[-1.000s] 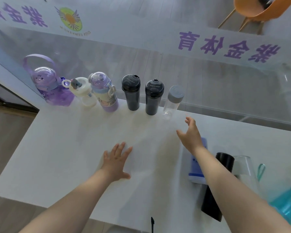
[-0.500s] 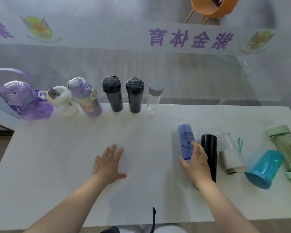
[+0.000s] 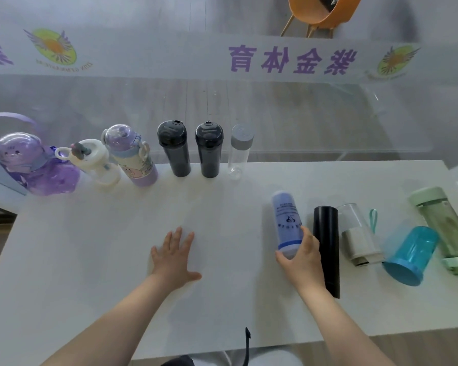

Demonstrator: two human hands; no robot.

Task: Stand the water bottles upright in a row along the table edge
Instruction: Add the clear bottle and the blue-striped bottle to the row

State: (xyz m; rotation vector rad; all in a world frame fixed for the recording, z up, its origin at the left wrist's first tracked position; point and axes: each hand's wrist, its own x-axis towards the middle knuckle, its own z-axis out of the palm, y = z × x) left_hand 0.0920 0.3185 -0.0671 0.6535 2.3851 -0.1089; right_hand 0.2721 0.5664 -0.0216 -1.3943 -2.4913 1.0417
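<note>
Resting flat on the table [image 3: 64,260], the left hand [image 3: 173,256] has its fingers spread, holding nothing. The right hand [image 3: 300,256] curls around the lying blue bottle [image 3: 287,223]; best tip it upright smoothly and set it just right of the clear bottle [image 3: 239,151].

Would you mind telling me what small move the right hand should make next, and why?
Probably lift the lying blue-purple plastic bottle and stand it right of the clear grey-capped bottle: the right hand already grips its near end, and the upright row ends there.
</note>
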